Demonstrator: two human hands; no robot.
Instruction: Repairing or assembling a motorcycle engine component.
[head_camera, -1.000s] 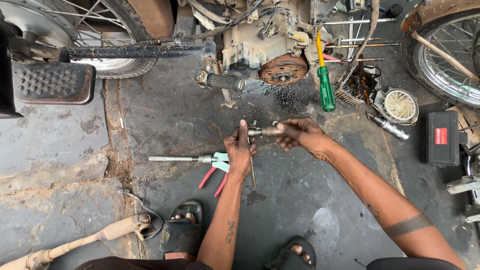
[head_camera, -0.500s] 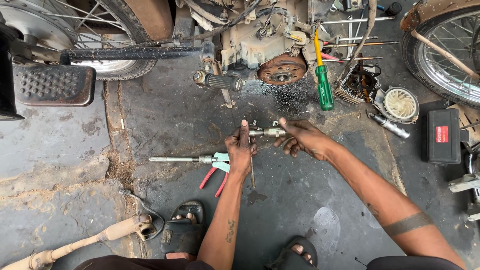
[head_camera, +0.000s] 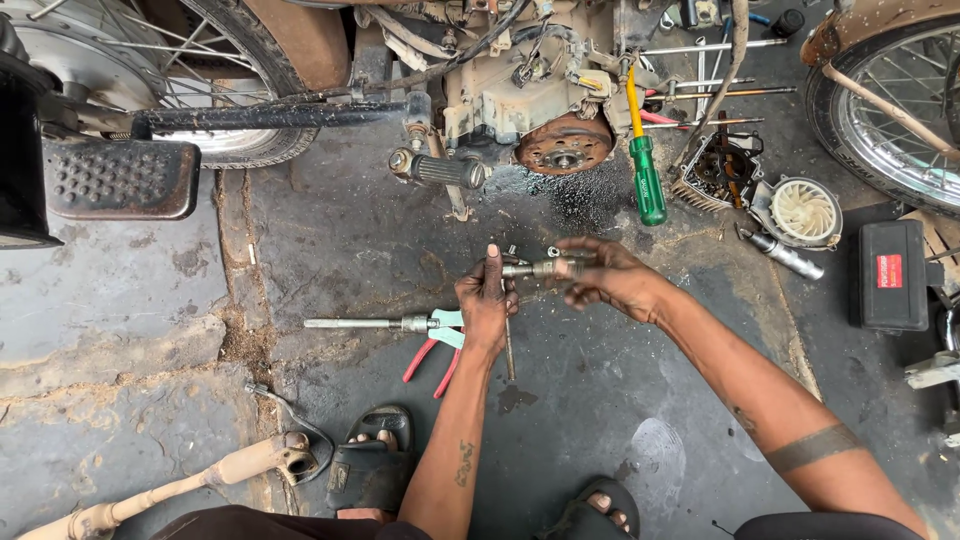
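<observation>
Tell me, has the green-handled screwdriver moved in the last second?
No. The green-handled screwdriver leans in the same spot beside the round engine opening, tip up, handle on the ground.

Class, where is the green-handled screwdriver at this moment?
In the head view, the green-handled screwdriver stands upper right of centre, leaning against the engine, just left of the white fan.

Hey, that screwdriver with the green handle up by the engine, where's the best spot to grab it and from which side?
Probably the green handle of the screwdriver, its thickest part and its lower end. It stands nearly upright, yellow shaft running up into the engine, so come from below, on the open floor side. The right hand is nearest.
</observation>
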